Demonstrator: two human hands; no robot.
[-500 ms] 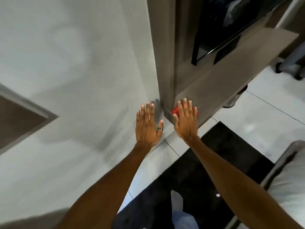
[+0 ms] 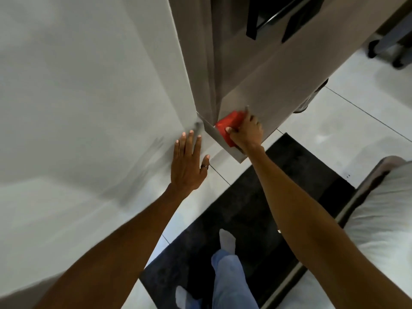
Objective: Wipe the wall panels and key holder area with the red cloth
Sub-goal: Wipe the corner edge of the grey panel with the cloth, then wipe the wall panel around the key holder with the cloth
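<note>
Wall panel base | red cloth under right hand

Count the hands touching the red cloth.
1. The right hand presses the red cloth against the grey panel; the left hand lies flat on the white wall, apart from it.
</note>
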